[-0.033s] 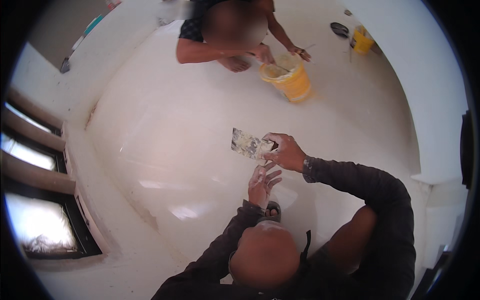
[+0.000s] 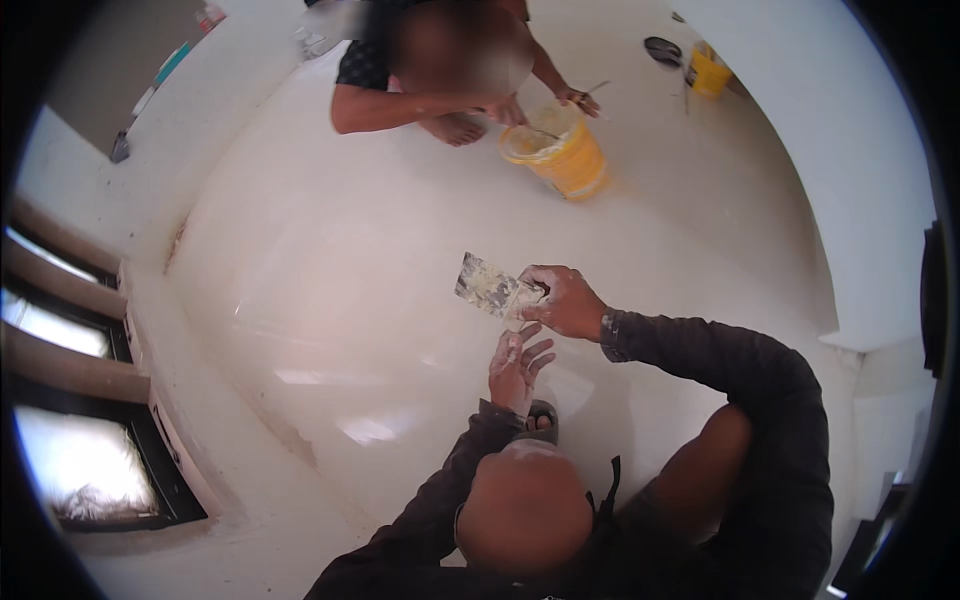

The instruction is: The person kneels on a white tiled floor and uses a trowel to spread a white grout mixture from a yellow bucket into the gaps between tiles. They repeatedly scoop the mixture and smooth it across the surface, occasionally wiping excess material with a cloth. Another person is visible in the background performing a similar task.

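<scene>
My right hand (image 2: 568, 302) is closed around the handle of a putty knife (image 2: 486, 287). Its broad flat blade points left and is smeared with pale, dried-looking patches. Just below it, my left hand (image 2: 513, 372) is open, fingers spread and dusted white, with its fingertips close to the knife's handle end; whether they touch it I cannot tell. Across from me a co-worker crouches over a yellow bucket (image 2: 572, 172) with pale paste inside. One of the co-worker's hands (image 2: 505, 110) works a thin tool in the paste, and the other hand (image 2: 580, 100) is by the rim.
Pale, glossy floor (image 2: 330, 270) stretches between us. A smaller yellow bucket (image 2: 709, 76) and a dark slipper (image 2: 663, 51) are at the far right, near a white wall (image 2: 850, 180). Dark-framed windows (image 2: 85, 455) line the left. My sandaled foot (image 2: 541, 420) is below my left hand.
The view has shifted slightly, so the bucket and the co-worker appear a little farther left. My grip on the putty knife is the same.
</scene>
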Motion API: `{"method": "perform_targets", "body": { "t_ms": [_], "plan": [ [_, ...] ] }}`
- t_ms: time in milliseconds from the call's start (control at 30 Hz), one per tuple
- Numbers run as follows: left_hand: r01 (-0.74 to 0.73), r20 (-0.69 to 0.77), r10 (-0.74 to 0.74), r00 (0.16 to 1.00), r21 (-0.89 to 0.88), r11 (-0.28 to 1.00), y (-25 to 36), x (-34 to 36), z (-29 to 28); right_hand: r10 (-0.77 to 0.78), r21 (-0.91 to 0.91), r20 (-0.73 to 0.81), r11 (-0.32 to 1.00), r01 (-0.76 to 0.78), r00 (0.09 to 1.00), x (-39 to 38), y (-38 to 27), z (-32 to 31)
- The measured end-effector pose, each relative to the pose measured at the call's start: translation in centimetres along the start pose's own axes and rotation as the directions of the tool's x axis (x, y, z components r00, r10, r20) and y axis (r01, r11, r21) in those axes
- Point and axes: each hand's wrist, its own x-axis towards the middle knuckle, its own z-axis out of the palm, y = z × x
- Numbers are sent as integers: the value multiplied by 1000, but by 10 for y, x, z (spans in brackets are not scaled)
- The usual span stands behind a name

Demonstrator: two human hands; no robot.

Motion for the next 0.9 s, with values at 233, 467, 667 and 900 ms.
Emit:
{"method": "perform_targets", "body": {
  "t_ms": [233,467,667,900],
  "plan": [
    [92,27,-92,995,-5,996,-21,8,-15,276,-203,124,947,-247,953,-30,27,-19],
    [-69,-246,45,968,-89,994,-30,46,-46,171,-511,-150,829,-225,974,66,16,-127],
    [-197,-372,221,902,102,975,-17,69,-142,341,-648,-130,681,-340,931,102,7,-182],
    [-347,-462,488,740,358,867,27,217,-162,349,-828,-144,470,-306,926,63,111,-199]
  ]
}}
